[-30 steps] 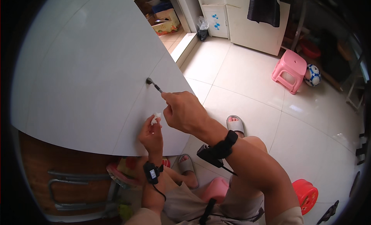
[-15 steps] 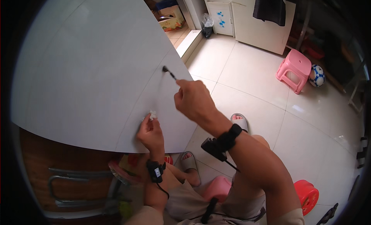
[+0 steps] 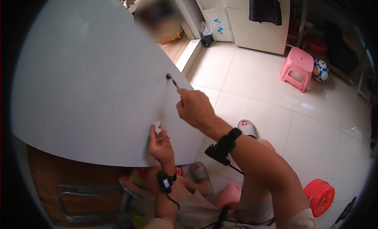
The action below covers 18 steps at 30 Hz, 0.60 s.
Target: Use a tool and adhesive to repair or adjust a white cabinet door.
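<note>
My right hand [image 3: 195, 107] is closed around the thin handle of a small tool [image 3: 169, 76] with a rounded black head. I cannot make out its exact kind. The head is over the right part of a white tabletop [image 3: 86, 87]; whether it touches the surface is not clear. Nearer to me, my left hand [image 3: 160, 146] pinches a crumpled white piece [image 3: 157, 126], like tissue, between thumb and fingers above the same tabletop. Each wrist wears a black strap with a small device and a cable.
Brown wood with bent metal tubes [image 3: 88, 205] lies below the table's near edge. A pink stool [image 3: 298, 67] and a ball [image 3: 321, 70] stand at the far right, a red stool [image 3: 319, 197] at the near right. Beyond the table, a blurred shape [image 3: 157, 18] fills the doorway.
The view has shifted slightly, so table and hands sit lower in it. My left fingers have turned upward around the white piece. A blurred shape has appeared in the doorway.
</note>
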Each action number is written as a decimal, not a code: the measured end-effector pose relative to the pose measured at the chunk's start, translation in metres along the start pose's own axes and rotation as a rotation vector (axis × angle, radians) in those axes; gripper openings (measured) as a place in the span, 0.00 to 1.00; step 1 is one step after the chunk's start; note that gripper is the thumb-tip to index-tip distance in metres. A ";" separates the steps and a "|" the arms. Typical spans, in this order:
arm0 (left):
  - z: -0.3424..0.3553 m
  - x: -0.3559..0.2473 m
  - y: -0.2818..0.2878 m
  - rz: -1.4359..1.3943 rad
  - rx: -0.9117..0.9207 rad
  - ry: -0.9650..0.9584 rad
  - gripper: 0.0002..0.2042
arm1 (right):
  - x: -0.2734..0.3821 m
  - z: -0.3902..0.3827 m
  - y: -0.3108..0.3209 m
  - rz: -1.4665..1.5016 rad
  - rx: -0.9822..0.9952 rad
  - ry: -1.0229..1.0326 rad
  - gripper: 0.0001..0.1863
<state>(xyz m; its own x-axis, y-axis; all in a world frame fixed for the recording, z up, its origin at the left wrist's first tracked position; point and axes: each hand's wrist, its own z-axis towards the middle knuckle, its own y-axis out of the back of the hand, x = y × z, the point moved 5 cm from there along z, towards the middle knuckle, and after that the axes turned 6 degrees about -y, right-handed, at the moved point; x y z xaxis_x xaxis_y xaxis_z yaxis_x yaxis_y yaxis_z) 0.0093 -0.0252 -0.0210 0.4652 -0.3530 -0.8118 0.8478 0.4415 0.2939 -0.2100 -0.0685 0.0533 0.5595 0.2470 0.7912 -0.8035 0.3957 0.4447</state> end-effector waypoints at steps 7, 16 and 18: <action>-0.001 -0.003 -0.006 -0.047 -0.055 -0.092 0.20 | -0.009 0.002 0.019 0.153 0.020 -0.133 0.08; -0.007 0.017 -0.023 0.250 0.311 -0.007 0.23 | 0.005 -0.015 0.009 0.135 0.127 -0.160 0.14; -0.007 0.015 -0.025 0.259 0.324 0.001 0.24 | 0.016 -0.025 0.001 0.136 0.144 -0.081 0.15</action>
<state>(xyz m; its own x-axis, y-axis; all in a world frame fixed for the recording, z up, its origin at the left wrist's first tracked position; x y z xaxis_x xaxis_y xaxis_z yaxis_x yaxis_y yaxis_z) -0.0063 -0.0358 -0.0435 0.6737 -0.2637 -0.6904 0.7390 0.2331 0.6321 -0.1968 -0.0419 0.0553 0.4308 0.2153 0.8764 -0.8943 0.2322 0.3826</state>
